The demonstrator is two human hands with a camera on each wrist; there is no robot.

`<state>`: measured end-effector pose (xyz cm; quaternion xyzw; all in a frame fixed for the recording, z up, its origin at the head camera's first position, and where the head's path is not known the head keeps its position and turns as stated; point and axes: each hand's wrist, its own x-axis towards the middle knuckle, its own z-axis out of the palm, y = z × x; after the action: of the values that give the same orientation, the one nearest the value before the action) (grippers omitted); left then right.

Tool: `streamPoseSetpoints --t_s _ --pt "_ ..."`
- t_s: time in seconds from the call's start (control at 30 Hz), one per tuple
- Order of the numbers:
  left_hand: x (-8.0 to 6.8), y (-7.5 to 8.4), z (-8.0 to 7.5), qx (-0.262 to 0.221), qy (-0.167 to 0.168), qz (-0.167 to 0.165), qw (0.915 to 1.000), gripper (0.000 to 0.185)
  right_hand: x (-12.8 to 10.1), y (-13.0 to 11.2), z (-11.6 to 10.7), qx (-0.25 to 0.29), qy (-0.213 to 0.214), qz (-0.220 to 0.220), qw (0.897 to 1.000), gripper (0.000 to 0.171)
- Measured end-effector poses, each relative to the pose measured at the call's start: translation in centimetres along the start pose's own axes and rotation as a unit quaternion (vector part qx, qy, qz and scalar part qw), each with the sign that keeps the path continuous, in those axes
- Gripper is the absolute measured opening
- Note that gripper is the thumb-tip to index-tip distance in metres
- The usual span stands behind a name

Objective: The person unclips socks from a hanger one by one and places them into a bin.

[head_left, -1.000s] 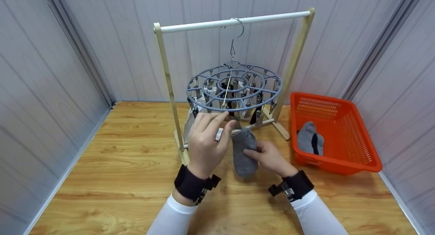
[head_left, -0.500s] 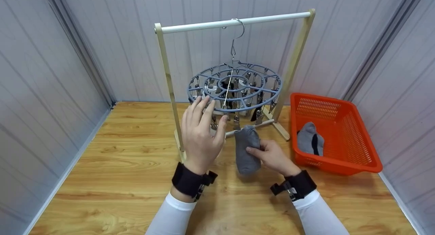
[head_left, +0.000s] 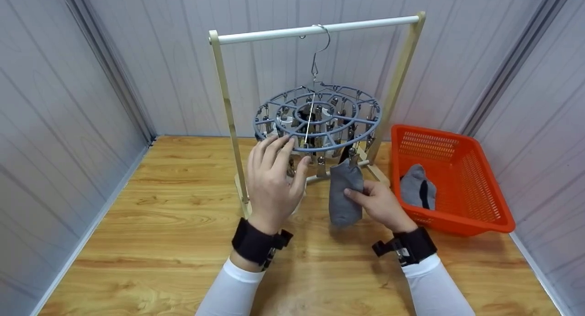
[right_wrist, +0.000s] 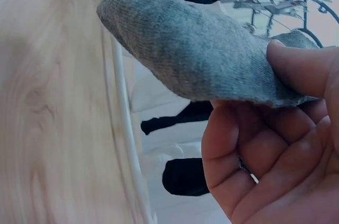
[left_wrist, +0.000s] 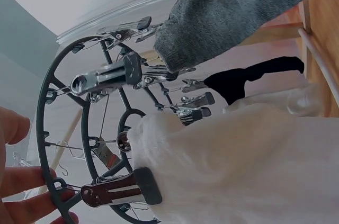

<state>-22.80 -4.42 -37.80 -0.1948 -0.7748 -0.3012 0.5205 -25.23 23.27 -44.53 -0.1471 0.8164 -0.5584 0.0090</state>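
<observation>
My right hand (head_left: 383, 205) pinches a grey sock (head_left: 343, 201) between thumb and fingers, its upper edge close to a metal clip (head_left: 353, 156) of the round grey-blue drying hanger (head_left: 320, 149). Whether that clip grips the sock, I cannot tell. My left hand (head_left: 273, 183) has its fingers extended at the hanger's front left rim; in the left wrist view, fingertips (left_wrist: 32, 208) touch the ring while the thumb stands apart. A white sock (left_wrist: 228, 160) hangs in a clip nearby, and a black piece (left_wrist: 254, 75) hangs behind.
The hanger hooks onto the white rod (head_left: 274, 34) of a wooden-legged stand (head_left: 223, 101). On the right sits an orange basket (head_left: 470, 220) with another grey sock (head_left: 417, 188) in it. Corrugated walls (head_left: 151, 41) surround the wooden tabletop (head_left: 151, 243).
My right hand has carried the grey sock to the right and slightly up, toward a right-hand clip. My left hand has moved away from the sock to the hanger's rim, its fingers spreading.
</observation>
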Motion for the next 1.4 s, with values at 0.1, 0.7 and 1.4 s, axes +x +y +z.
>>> streamPoseSetpoints --t_s 0.1,0.7,1.4 --pt "0.0 0.1 0.0 -0.003 -0.003 0.002 1.0 0.042 -0.1 -0.1 -0.7 -0.006 0.022 0.001 1.0 0.023" --pt "-0.3 0.3 0.1 -0.009 -0.018 0.017 0.9997 0.038 -1.4 -0.7 -6.4 -0.066 0.193 0.026 0.979 0.036" --pt "-0.2 0.6 0.0 -0.011 -0.019 0.019 0.9996 0.038 -2.6 1.3 -11.5 -0.175 0.207 0.119 0.955 0.065"
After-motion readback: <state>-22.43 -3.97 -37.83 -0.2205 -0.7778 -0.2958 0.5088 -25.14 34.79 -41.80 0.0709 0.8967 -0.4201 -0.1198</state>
